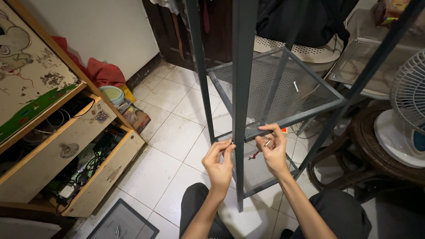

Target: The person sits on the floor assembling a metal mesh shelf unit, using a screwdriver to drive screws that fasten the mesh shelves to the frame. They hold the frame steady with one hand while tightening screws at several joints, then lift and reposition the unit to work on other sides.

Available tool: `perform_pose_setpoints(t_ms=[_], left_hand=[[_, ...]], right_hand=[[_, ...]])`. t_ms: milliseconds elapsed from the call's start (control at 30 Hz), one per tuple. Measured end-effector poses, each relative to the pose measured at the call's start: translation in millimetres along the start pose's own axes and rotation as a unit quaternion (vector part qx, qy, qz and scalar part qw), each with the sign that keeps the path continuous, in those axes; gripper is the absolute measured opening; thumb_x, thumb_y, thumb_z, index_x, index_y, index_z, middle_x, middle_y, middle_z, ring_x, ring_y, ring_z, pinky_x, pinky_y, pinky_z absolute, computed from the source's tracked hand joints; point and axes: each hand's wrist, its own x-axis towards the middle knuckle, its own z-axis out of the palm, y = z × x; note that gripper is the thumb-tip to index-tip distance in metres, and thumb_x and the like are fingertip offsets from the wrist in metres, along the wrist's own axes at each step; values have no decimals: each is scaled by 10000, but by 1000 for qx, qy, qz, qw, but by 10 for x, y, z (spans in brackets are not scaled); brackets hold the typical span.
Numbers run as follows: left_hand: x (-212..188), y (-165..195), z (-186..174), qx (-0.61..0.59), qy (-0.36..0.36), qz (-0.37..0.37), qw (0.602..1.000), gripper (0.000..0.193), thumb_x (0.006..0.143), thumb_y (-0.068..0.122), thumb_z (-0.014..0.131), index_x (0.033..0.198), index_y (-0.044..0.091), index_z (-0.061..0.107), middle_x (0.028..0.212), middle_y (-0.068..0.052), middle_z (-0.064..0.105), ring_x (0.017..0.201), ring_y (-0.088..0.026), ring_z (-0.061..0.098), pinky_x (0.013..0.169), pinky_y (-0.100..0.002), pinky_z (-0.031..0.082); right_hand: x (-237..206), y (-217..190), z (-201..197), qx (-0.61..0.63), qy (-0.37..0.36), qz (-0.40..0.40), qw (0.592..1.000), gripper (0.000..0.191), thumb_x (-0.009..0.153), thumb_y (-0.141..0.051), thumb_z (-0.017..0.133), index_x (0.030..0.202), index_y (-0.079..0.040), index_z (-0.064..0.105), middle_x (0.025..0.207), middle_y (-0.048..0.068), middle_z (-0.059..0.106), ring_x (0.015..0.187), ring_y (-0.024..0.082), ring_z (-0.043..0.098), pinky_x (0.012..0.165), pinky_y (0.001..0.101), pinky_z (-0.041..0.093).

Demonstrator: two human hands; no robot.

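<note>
Step in hand: shelf assembly is judged to be at the fastening stage, with a small bolt (232, 142) being set at the front upright (242, 88) of a grey metal rack, level with the front edge of the upper mesh shelf (274, 88).
Left hand (220, 161): raised to the left face of the upright; thumb and forefinger are pinched on the bolt, the other fingers curled.
Right hand (274, 150): laid on the shelf's front edge just right of the upright; forefinger stretched along the rim, and a slim silver tool (267, 143), seemingly a hex key, is gripped between thumb and bent fingers.
Task's thing: the bolt is held against the upright at the shelf's front left corner; how far it is seated cannot be told.
Next move: careful alignment of bolt and hole is judged to be needed, with the shelf kept level while the tool is brought round.
Spare part: another loose bolt (295, 86) is seen lying on the mesh near the shelf's back right corner.
Lower shelf (261, 170): already fitted below, with a small red item (253, 155) on it.
Surroundings: a mesh panel (123, 221) with a few loose screws lies on the tiled floor near the left knee; an open wooden drawer (106, 177) of cables stands at left, a white fan (409, 106) and a dark wicker stool (367, 141) at right.
Obstructions: the upright itself stands between the hands, and the stool crowds the rack's right side.
</note>
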Motion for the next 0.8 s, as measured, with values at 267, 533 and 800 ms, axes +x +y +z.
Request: perform_pose_setpoints(t_ms=[267,533,800], left_hand=[[25,240,-33,173,-25,102,979,111,921,-67,671,1031,-57,684,905,-147,707,815,-246,721,743,-328,569],[77,303,-26,217,-98,140,961,158,1000,-43,492,1123,-67,587,978,-217,612,905,-395,597,798,-448,490],[108,199,-9,238,-73,139,959,59,976,-31,488,959,-56,538,894,-219,557,844,-407,566,747,-470,459]], right_hand=[[0,11,5,-20,0,-14,1000,264,963,75,631,1191,-31,552,780,0,612,627,13,482,533,192,362],[-18,18,55,-25,4,-15,1000,257,968,45,653,1193,-39,561,832,12,663,649,7,500,536,182,359],[-24,27,76,-19,1,-12,1000,252,965,54,647,1185,-35,561,836,7,656,649,6,495,541,179,367]])
